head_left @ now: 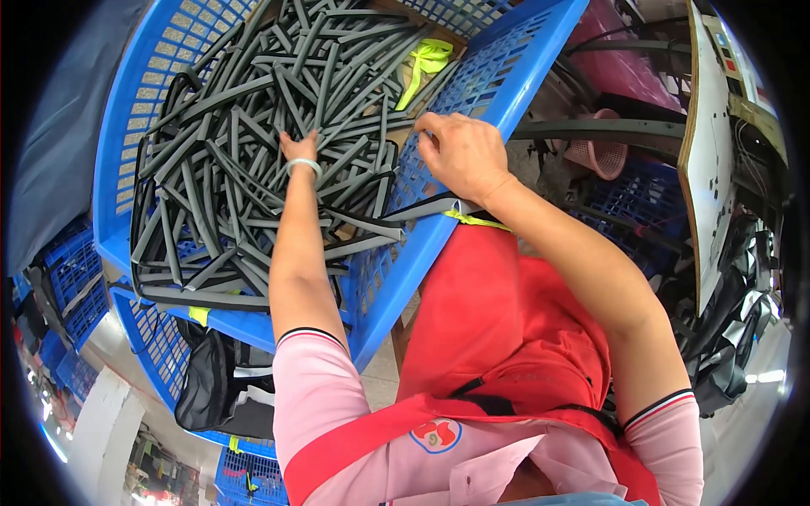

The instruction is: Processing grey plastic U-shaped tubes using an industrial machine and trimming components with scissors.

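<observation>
My left hand reaches into a large blue plastic basket. Its fingers are spread among grey strips with black edges, and it touches the pile. No strip is plainly held there. My right hand is above the basket's right side wall, fingers curled in toward the thumb; whatever is between them is hidden. Below that wrist, a grey strip lies across the basket rim, beside a yellow-green tie. Another yellow-green strip rests on the pile near the far right corner.
Below the basket on the left stands another blue basket with black and grey pieces. A pink basket and a metal bar are at the right, beside an upright pale board. Dark blue fabric hangs at far left.
</observation>
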Demonstrator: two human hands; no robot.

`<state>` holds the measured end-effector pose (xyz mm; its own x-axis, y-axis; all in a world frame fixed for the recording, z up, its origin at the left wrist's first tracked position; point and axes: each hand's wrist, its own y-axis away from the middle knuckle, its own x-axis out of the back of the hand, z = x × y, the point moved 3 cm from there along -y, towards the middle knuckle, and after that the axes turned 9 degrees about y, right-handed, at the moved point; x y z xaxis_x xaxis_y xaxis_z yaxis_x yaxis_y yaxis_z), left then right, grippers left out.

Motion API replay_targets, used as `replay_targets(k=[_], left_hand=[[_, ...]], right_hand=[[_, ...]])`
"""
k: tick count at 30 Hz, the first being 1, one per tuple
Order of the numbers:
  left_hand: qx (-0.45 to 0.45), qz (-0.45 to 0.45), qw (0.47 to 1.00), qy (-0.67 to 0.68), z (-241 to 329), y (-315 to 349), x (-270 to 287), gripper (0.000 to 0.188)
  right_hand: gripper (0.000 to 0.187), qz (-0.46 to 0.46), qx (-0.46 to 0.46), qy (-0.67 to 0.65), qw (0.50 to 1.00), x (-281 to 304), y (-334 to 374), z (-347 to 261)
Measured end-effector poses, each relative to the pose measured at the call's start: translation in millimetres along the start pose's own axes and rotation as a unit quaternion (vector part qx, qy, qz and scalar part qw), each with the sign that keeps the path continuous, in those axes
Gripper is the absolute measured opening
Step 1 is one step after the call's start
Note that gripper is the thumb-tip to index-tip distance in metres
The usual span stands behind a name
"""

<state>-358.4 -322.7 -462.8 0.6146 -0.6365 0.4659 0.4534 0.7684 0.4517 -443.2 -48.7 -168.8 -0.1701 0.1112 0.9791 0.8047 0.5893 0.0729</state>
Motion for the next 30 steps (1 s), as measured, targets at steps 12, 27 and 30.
replay_targets(k=[12,27,30], left_hand=[[0.115,-0.289,0.949,0.055,62.7,68.4,-99.0,0.044],[-0.496,-0.081,0.812,0.297,363.1,207.0,162.6,0.024],[-0.493,-0.143,0.775,0.369,369.1,232.8,193.4,0.026]], right_hand=[[0.01,0.027,0.02,-0.021,0.999,2.7,-0.3,-0.6],[0.016,0.016,-0.023,-0.024,0.999,3.7,3.3,0.5],[0.023,0.016,-0.028,-0.027,0.999,6.6,4.4,-0.7]])
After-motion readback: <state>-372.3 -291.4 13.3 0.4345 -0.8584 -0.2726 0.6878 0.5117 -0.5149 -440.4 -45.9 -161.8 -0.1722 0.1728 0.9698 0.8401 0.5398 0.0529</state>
